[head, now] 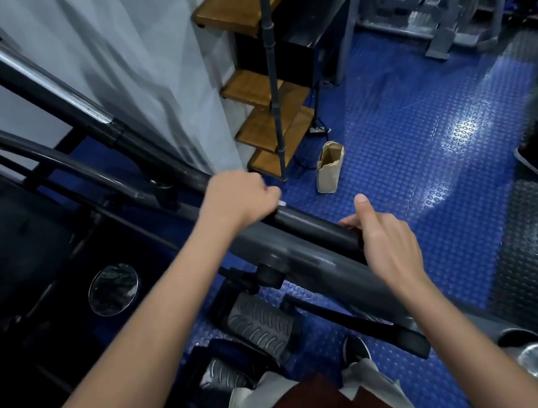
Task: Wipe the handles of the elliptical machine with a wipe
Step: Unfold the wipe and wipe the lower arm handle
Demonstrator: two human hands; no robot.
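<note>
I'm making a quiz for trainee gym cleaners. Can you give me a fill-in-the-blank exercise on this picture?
1. The left hand is curled round the elliptical's dark ____.
2. A sliver of white wipe peeks from the ____ hand.
3. The right hand grips the handle's foam-covered ____.
4. A brown paper bag stands on the ____ studded floor.

Missing words: handle; left; end; blue

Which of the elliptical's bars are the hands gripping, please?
The lower dark handle: left hand and right hand both grip it. The upper chrome-striped bar is untouched.
</note>
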